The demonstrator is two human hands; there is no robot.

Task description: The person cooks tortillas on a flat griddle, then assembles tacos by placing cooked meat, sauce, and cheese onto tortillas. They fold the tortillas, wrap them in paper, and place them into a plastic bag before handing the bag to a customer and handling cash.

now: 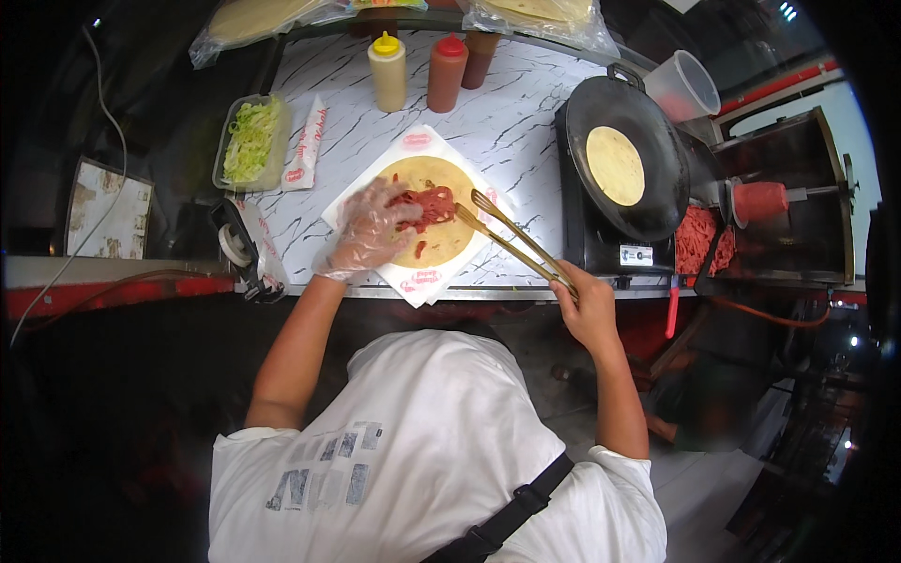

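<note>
A round tortilla (450,249) lies on white printed paper (419,141) at the middle of the counter, with reddish shaved meat (434,205) heaped on it. My left hand (368,227), in a clear plastic glove, is over the tortilla's left side, its fingers apart and at the meat; slight blur softens their tips. Bare, my right hand (584,305) grips the handle end of metal tongs (521,246). Their tips point left, apart from each other, over the tortilla's right edge beside the meat.
At right, a black pan (666,155) on a burner holds another tortilla (615,166); beyond are shaved meat (699,239) and a meat spit (758,203). Sauce bottles (447,75) stand at the back. A lettuce tub (251,145) and tape dispenser (242,251) are left; a red-handled tool (672,310) overhangs the front edge.
</note>
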